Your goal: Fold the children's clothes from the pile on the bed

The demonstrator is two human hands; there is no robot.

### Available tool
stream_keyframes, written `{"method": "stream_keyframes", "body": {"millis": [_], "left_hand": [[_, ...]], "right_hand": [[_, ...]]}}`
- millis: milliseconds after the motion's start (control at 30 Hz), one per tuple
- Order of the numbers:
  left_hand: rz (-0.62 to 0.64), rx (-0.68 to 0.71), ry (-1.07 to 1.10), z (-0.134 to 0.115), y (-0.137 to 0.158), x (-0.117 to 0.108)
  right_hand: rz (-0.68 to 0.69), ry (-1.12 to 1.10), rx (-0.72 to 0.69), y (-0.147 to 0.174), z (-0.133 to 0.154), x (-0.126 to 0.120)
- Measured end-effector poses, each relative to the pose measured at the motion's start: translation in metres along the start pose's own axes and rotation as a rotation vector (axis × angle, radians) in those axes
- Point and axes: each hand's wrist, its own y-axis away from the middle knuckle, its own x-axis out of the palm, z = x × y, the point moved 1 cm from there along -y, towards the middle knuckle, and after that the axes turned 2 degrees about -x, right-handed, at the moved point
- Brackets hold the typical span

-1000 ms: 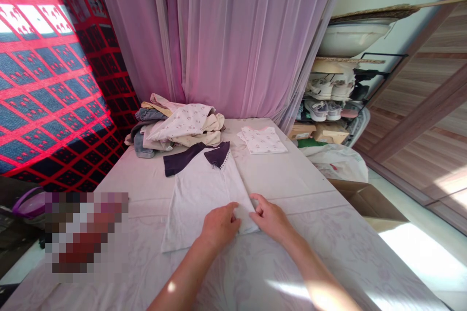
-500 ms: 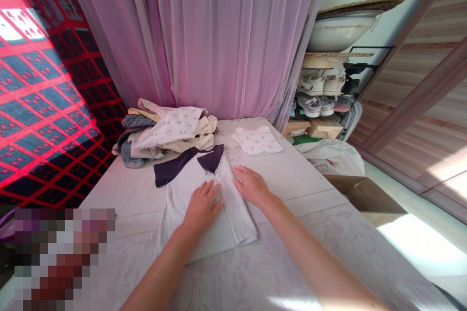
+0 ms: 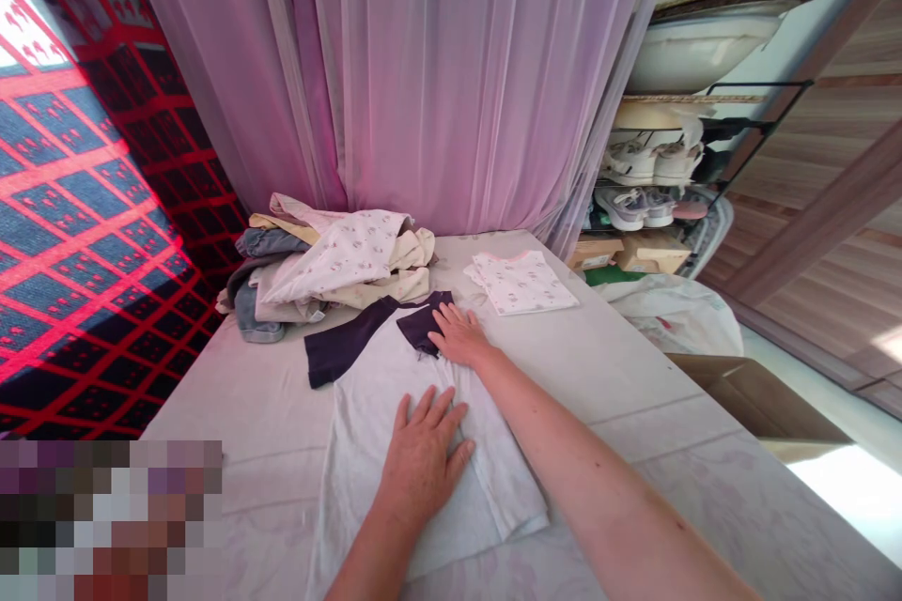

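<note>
A light grey T-shirt (image 3: pixel 373 460) with dark navy sleeves lies on the bed in front of me, its right side folded inward. The right sleeve (image 3: pixel 417 331) rests on the chest of the shirt. My left hand (image 3: pixel 424 451) lies flat on the body of the shirt, fingers spread. Higher up, my right hand (image 3: pixel 457 336) rests with fingers stretched over the folded sleeve and shoulder edge. Beyond it sits a folded white printed shirt (image 3: pixel 525 282).
A heap of crumpled clothes (image 3: pixel 338 263) lies at the bed's far left, before a purple curtain (image 3: pixel 451 75). On the right stand a shoe rack (image 3: pixel 641 178), a white plastic bag (image 3: pixel 676 310) and an open cardboard box (image 3: pixel 768 399).
My right hand has moved up from the shirt's side onto the folded sleeve. My left hand has shifted lower on the shirt's body, with fingers spread wider. The camera view has shifted slightly.
</note>
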Motion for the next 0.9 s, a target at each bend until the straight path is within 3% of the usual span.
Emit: {"method": "stream_keyframes", "body": {"millis": [100,300,533,700,900], "left_hand": [[-0.006,-0.002,0.028,0.001,0.000,0.000],[0.003,-0.006,0.084,0.000,0.000,-0.002],[-0.004,-0.020,0.123,0.000,0.001,-0.003],[-0.010,-0.016,0.151,0.002,0.001,-0.003],[-0.010,-0.014,0.149,0.003,0.000,-0.002]], "right_hand": [[0.007,0.025,0.000,0.001,0.003,-0.007],[-0.180,-0.007,-0.029,0.000,0.036,-0.028],[-0.084,-0.064,0.015,-0.025,0.065,-0.024],[-0.029,-0.192,0.036,-0.039,0.058,-0.024],[0.061,-0.540,0.120,-0.035,0.027,-0.034]]}}
